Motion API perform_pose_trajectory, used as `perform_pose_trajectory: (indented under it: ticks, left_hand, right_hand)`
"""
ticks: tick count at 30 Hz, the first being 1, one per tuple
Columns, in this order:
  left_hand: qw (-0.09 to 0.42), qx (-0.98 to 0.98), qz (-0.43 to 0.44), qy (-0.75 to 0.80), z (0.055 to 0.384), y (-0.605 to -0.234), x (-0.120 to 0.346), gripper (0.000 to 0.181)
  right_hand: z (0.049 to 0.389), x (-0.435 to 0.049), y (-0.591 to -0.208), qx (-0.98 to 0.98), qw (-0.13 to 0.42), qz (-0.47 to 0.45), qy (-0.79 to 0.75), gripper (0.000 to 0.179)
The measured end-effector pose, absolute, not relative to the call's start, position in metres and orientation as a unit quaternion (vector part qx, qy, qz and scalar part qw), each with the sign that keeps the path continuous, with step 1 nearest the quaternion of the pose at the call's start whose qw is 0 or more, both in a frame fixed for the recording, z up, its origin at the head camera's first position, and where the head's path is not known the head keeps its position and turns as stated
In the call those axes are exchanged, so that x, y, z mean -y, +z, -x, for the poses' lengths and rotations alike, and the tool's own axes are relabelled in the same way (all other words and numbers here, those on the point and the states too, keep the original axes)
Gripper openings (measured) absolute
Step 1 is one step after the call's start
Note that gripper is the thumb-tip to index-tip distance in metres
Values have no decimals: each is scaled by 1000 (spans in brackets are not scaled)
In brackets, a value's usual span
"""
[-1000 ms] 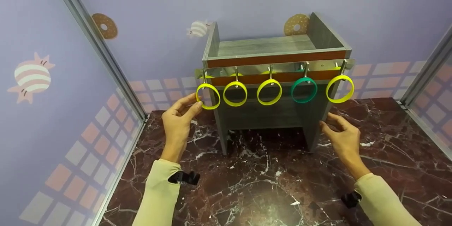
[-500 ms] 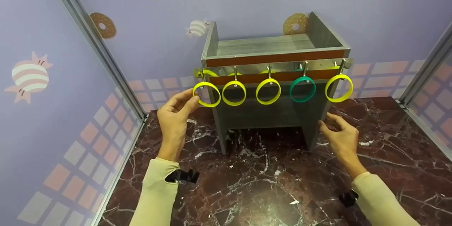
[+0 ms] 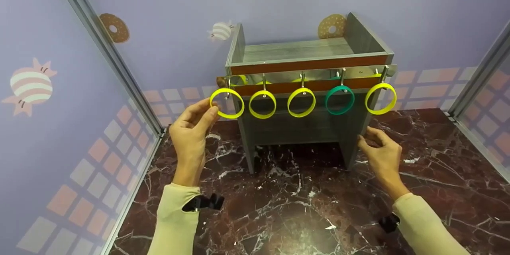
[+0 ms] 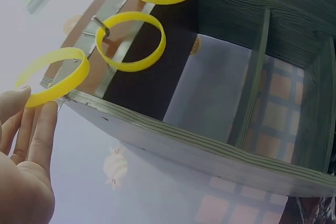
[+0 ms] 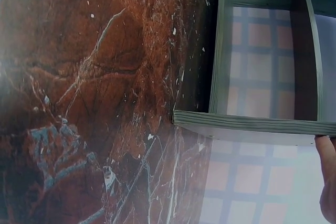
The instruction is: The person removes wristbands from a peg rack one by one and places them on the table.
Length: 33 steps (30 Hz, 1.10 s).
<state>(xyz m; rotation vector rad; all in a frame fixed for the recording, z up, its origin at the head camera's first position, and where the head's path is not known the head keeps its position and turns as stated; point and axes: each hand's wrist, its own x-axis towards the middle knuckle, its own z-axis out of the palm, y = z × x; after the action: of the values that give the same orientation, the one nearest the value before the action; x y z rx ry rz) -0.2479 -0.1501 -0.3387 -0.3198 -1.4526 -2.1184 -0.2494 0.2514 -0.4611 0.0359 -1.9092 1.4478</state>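
Note:
My left hand [image 3: 191,127] pinches the leftmost yellow ring [image 3: 217,114] at its lower left between thumb and fingers. In the left wrist view this yellow ring [image 4: 79,77] is at the rail's end, tilted; whether its hook still passes through it I cannot tell. Two more yellow rings hang on hooks in the middle, then a green ring [image 3: 352,105], then a yellow ring [image 3: 394,103] at the far right. My right hand [image 3: 384,157] touches the right side panel of the grey wooden shelf [image 3: 255,67]; in the right wrist view a fingertip rests at that panel's edge.
A metal rail [image 3: 360,72] with several hooks runs across the shelf's front, over a brown board. The shelf stands on a dark red marbled surface [image 3: 279,207]. Purple patterned walls [image 3: 171,40] close in behind and at both sides, with a metal post [image 3: 99,40] at left.
My left hand has drawn the leftmost yellow ring a little left and toward me, and the ring looks larger. My right hand stays at the shelf's side. The other rings hang as before.

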Motion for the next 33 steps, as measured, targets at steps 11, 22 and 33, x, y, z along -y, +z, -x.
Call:
perform_pose_trajectory:
  ticks: [11,22,33]
  left_hand:
    - [296,490,85,-815,238,-356,157,19]
    - [294,455,54,-839,232,-389,159,19]
    - [283,444,-15,-850,228,-437,157,17]
  right_hand:
    - [246,-247,-457,747,374,-6,549,25]
    - [246,-245,-459,736,394,-14,551,25]
    - [247,-243,-458,730,390,-7,561,25]
